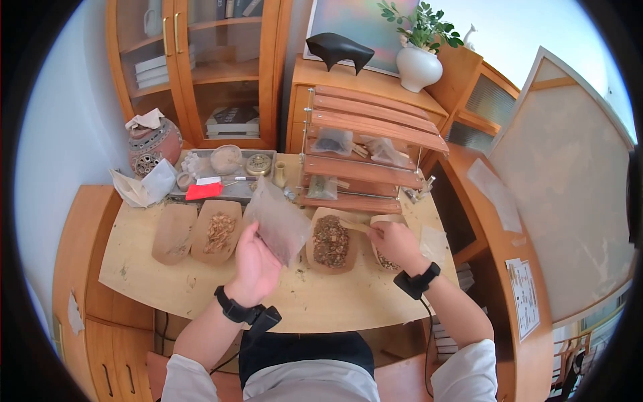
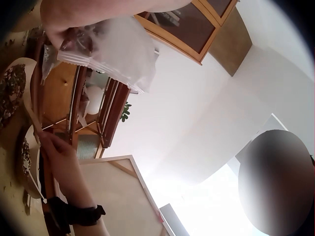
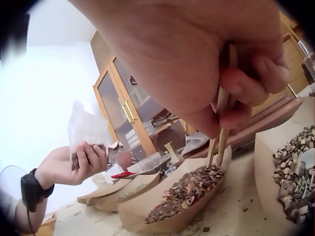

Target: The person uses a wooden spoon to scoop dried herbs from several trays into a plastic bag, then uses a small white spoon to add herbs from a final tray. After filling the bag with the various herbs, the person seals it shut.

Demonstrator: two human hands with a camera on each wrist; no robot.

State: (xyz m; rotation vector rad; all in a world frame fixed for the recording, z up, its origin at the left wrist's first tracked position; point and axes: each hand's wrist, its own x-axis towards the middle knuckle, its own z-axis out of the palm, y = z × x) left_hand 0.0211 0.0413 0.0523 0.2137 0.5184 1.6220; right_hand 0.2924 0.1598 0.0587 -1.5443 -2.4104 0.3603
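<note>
Pinching wooden tongs (image 1: 356,226) in curled right hand (image 1: 399,245), slanting them lengthwise down-left over paper tray (image 3: 129,217), with tips obscured among dried herbs (image 1: 330,245); gripping translucent pouch (image 1: 278,220) in left hand (image 1: 256,271), with fingers partly hidden.

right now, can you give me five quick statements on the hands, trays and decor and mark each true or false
1. The left hand holds a translucent bag. True.
2. The right hand grips a metal spoon. False: it grips a wooden tool.
3. The tool's far end is at the leftmost tray. False: it is at the third tray from the left.
4. The white vase holds green leaves. True.
5. The black figure stands on the table. False: it stands on a wooden cabinet at the back.
</note>
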